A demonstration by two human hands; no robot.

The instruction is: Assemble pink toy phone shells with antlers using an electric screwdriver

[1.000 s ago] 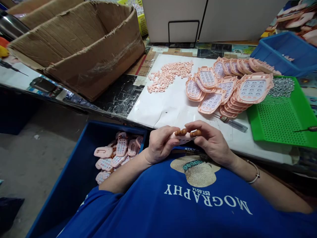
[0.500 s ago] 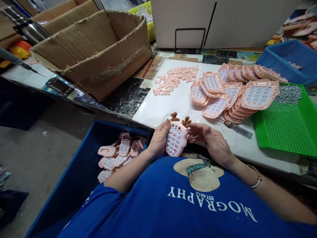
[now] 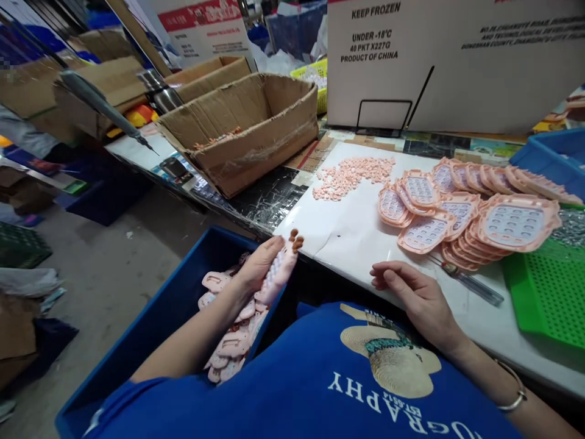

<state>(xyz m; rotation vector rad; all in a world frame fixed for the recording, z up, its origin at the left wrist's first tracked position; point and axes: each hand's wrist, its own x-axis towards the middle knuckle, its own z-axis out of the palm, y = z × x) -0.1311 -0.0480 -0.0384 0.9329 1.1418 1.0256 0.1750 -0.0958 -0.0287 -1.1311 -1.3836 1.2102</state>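
My left hand (image 3: 259, 263) grips a pink toy phone (image 3: 280, 275) with brown antlers, tilted nearly edge-on over the right side of a blue bin (image 3: 176, 283). In that bin lies a heap of similar pink toy phones (image 3: 234, 346), partly hidden by my forearm. My right hand (image 3: 418, 296) is at the table's front edge, fingers loosely bent and the thumb apart, with nothing in it. Nearest to it on the table are stacked pink phone shell halves with white key pads (image 3: 425, 230) and a screwdriver-like tool with a clear handle (image 3: 479, 288).
Small pink pieces (image 3: 350, 174) lie spread on the white table sheet (image 3: 338, 244). A cardboard box (image 3: 256, 146) stands at the back left, with an electric screwdriver (image 3: 103, 103) hanging beside it. At the right is a green perforated tray (image 3: 548, 292) holding metal screws, before a blue container (image 3: 555, 149).
My left hand has carried the toy phone left, away from my right hand, to the bin. The right hand has come off the phone. The view has swung left and up.
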